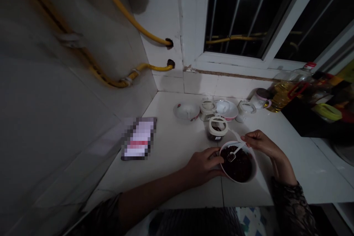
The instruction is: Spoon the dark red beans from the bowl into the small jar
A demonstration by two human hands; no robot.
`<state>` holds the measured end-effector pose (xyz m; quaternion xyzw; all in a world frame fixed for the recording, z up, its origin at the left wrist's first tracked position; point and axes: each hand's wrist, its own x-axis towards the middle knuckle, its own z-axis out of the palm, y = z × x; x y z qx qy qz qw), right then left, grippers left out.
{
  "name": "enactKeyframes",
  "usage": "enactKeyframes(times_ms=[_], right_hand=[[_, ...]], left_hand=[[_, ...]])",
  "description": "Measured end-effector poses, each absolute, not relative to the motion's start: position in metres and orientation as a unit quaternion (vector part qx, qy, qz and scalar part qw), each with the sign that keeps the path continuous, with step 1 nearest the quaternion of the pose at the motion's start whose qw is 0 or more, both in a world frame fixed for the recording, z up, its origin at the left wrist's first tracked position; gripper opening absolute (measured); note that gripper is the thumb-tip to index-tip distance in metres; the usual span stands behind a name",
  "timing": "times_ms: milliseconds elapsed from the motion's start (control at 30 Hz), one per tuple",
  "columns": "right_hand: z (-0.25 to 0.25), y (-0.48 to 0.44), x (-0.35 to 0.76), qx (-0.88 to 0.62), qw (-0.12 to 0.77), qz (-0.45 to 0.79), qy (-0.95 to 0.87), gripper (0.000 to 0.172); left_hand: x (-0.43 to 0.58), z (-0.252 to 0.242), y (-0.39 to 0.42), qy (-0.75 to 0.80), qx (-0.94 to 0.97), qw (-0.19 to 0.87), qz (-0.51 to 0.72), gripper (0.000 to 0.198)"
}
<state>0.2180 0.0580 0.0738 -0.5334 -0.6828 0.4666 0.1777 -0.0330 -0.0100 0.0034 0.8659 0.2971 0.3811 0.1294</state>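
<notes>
A white bowl (254,172) holding a dark, reddish-brown chunky mixture rests near the counter's front edge. My left hand (206,164) grips its left rim, thumb and fingers on the wall. Between the fingertips of my right hand (258,142) is the handle of a small white spoon (236,151). The spoon slants down to the left, its square scoop over the mixture; whether it touches cannot be made out. Just behind the bowl stands a clear seasoning jar (217,129) with a white lid and dark contents.
Farther back are a shallow bowl (186,111), another bowl (232,110) and two lidded jars (208,108) (245,110). A pinkish mug (260,98) and an oil bottle (282,92) stand right, by a black box (298,118). A blurred-out phone (139,138) lies left. Yellow pipes (110,81) run along the wall.
</notes>
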Motion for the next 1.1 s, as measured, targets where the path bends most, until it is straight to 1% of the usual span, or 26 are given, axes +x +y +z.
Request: enactKeyframes(times_ms=[133,267,433,533,600,667,700,800,867,900,933,1000,1100], right_hand=[[0.075,0.058,0.217,-0.534,0.177,0.465,-0.683,0.056],[0.072,0.059,0.219,-0.546,0.198,0.478,-0.659,0.054],[0.073,0.063,0.216,-0.556,0.275,0.514,-0.592,0.053],[0.077,0.065,0.206,-0.558,0.348,0.489,-0.573,0.052],[0.080,0.064,0.197,-0.569,0.404,0.423,-0.578,0.052],[0.081,0.062,0.187,-0.572,0.444,0.313,-0.615,0.051],[0.080,0.061,0.183,-0.564,0.446,0.250,-0.649,0.050],[0.076,0.057,0.175,-0.506,0.393,0.072,-0.764,0.042],[0.073,0.056,0.174,-0.467,0.355,0.000,-0.810,0.036],[0.073,0.055,0.174,-0.456,0.352,-0.015,-0.817,0.035],[0.073,0.054,0.176,-0.452,0.360,-0.014,-0.816,0.034],[0.076,0.052,0.183,-0.465,0.396,0.026,-0.791,0.036],[0.083,0.049,0.199,-0.515,0.429,0.137,-0.729,0.043]], left_hand=[[-0.033,0.003,-0.010,0.300,0.869,0.125,0.373,0.040],[-0.033,0.002,-0.010,0.297,0.869,0.125,0.376,0.038],[-0.033,0.002,-0.010,0.289,0.866,0.124,0.389,0.039],[-0.032,0.002,-0.010,0.288,0.862,0.116,0.401,0.039],[-0.032,0.003,-0.010,0.285,0.860,0.115,0.407,0.039],[-0.032,0.004,-0.010,0.283,0.860,0.113,0.410,0.039],[-0.032,0.004,-0.010,0.283,0.860,0.112,0.410,0.039],[-0.032,0.004,-0.011,0.286,0.860,0.118,0.406,0.039],[-0.032,0.004,-0.011,0.286,0.860,0.124,0.405,0.039],[-0.032,0.004,-0.011,0.286,0.860,0.125,0.405,0.039],[-0.032,0.004,-0.011,0.286,0.860,0.124,0.404,0.039],[-0.032,0.003,-0.011,0.287,0.861,0.121,0.402,0.040],[-0.032,0.004,-0.010,0.289,0.864,0.121,0.393,0.040]])
